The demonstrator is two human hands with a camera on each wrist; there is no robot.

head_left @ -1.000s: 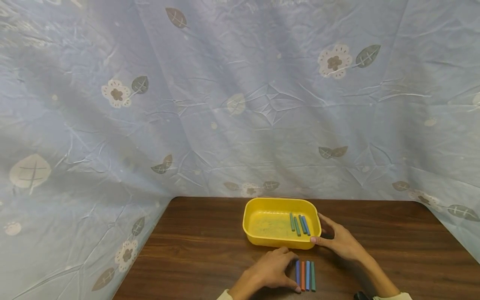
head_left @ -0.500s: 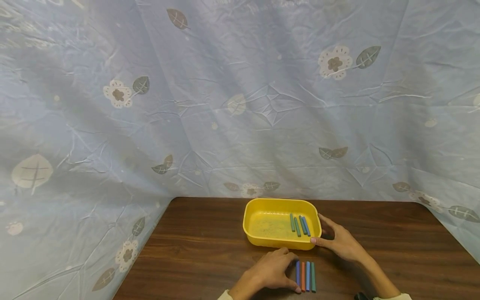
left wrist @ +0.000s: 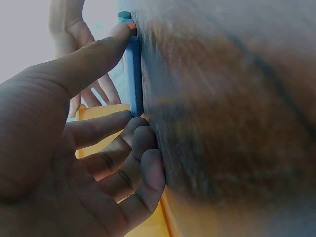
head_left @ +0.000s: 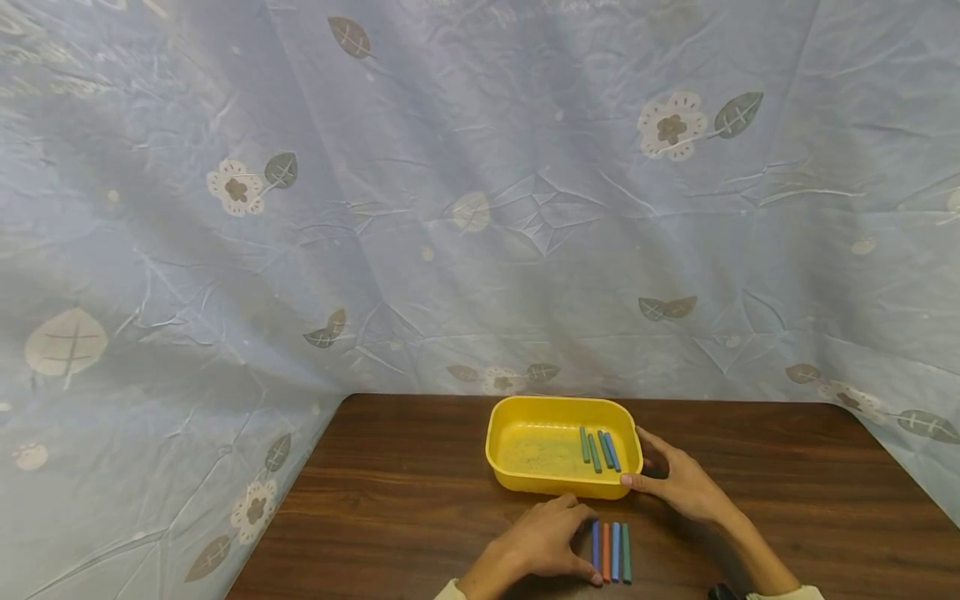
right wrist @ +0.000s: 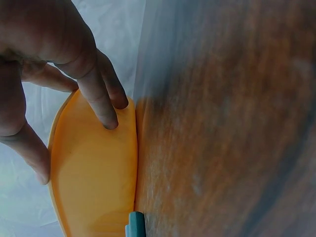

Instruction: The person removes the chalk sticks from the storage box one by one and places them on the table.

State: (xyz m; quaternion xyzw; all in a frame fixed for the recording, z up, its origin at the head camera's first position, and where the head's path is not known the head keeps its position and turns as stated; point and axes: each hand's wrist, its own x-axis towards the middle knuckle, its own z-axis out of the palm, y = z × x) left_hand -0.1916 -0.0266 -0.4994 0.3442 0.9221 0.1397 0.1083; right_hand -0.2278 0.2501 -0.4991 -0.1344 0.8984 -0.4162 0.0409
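Observation:
On the table, a row of chalk sticks lies side by side: a violet-blue stick (head_left: 596, 546), a red stick (head_left: 606, 552), a light blue stick (head_left: 616, 552) and a green stick (head_left: 627, 552). My left hand (head_left: 543, 537) spans the violet-blue one, thumb at its near end and index finger at its far end; the left wrist view shows this blue stick (left wrist: 133, 74) between them. Behind the row stands a yellow basin (head_left: 525, 482), with several green and blue sticks (head_left: 596, 452) inside at its right. My right hand (head_left: 678, 483) grips the basin's right end, thumb at the rim, fingers against the outer wall (right wrist: 94, 163).
The brown wooden table (head_left: 390, 500) carries all of this. A pale blue patterned sheet (head_left: 480, 250) hangs directly behind its back edge and along the left. A small dark object (head_left: 722, 592) shows near the right wrist at the bottom edge.

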